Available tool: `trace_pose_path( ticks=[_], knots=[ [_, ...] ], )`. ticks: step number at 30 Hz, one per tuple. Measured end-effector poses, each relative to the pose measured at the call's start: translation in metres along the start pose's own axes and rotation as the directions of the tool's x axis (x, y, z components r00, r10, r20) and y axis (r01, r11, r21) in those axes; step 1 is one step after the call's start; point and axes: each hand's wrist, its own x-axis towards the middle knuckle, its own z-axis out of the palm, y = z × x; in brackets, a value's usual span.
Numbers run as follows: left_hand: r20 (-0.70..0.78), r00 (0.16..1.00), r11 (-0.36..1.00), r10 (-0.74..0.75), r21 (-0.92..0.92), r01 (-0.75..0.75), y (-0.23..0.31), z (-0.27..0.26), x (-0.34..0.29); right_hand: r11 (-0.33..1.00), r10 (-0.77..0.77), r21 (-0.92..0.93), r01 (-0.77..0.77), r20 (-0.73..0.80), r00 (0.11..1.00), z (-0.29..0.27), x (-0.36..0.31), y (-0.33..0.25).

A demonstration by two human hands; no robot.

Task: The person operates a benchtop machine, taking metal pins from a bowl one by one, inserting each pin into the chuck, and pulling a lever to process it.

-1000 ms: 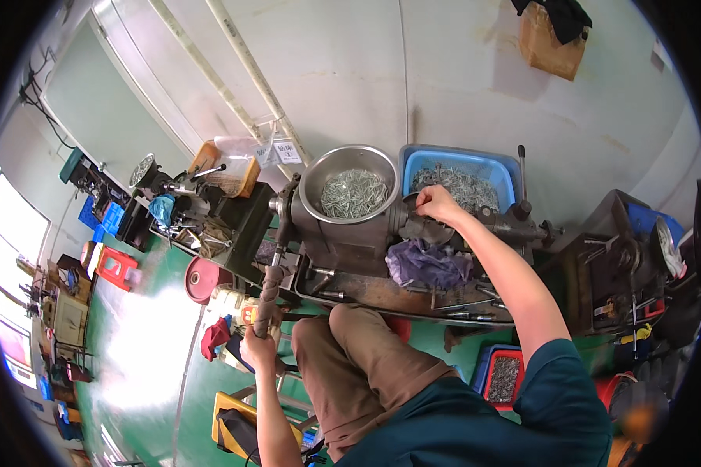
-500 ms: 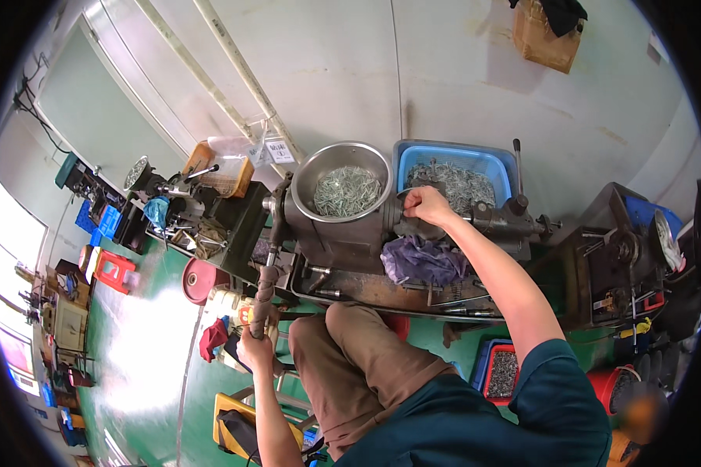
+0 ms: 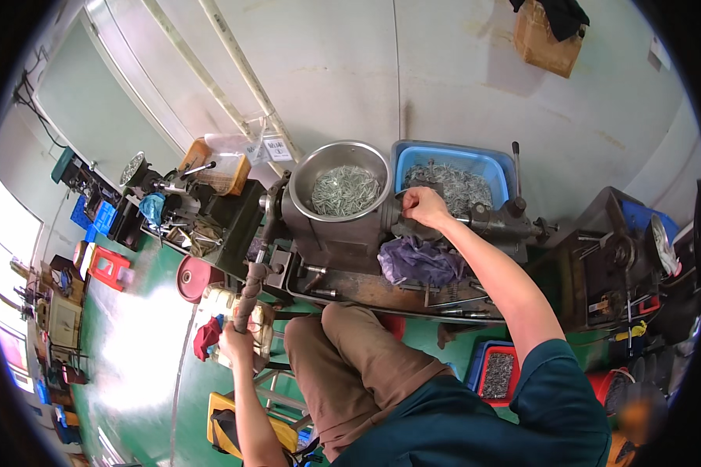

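Note:
My left hand (image 3: pixel 234 344) is wrapped round the lower end of a cloth-wound lever handle (image 3: pixel 248 298), which slants up to the left side of a grey lathe-like machine (image 3: pixel 327 247). At the machine's spindle, my right hand (image 3: pixel 424 207) is pinched; whatever its fingers hold is too small or hidden to make out. Close to its left stands a round metal bowl (image 3: pixel 298 185) with many thin silvery metal pins (image 3: pixel 343 192) in it. Behind the hand sits a blue basket (image 3: pixel 500 175) of similar metal pieces. A crumpled purple rag (image 3: pixel 417 261) lies just below the hand.
An upright lever (image 3: pixel 516 166) rises at the machine's right. Loose tools lie in the machine's tray (image 3: pixel 378 294). A red bin (image 3: pixel 498 375) of small metal parts stands on the green floor. Other machines flank me left (image 3: pixel 187 204) and right (image 3: pixel 619 253).
My left hand and the wrapped lever handle have swung a little to the left and up. My right hand stays pinched at nearly the same spot by the spindle.

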Motion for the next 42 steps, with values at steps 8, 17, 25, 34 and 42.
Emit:
trace_pose_path(
  ticks=[8, 17, 25, 34, 42],
  knots=[
    [0.073, 0.997, 0.999, 0.038, 0.023, -0.04, -0.024, 0.0, 0.042, 0.977, -0.078, -0.192, 0.089, 0.065, 0.995, -0.022, 0.009, 0.003],
    [0.108, 0.994, 0.999, 0.032, -0.001, -0.032, -0.027, 0.002, 0.042, 0.493, 0.131, -0.78, -0.384, -0.37, 0.92, -0.159, -0.005, 0.063],
    [0.046, 0.998, 0.999, 0.052, 0.006, -0.052, -0.024, 0.0, 0.038, 0.582, -0.016, -0.654, -0.483, -0.603, 0.797, -0.204, -0.123, 0.119],
    [0.037, 0.998, 0.998, 0.056, -0.026, -0.055, -0.021, -0.001, 0.035, 0.552, -0.043, -0.727, -0.407, -0.513, 0.857, -0.202, -0.188, 0.088],
    [0.037, 0.997, 0.998, 0.069, -0.016, -0.069, -0.023, 0.002, 0.036, 0.519, -0.055, -0.73, -0.445, -0.548, 0.835, -0.194, -0.191, 0.089]
  ],
)
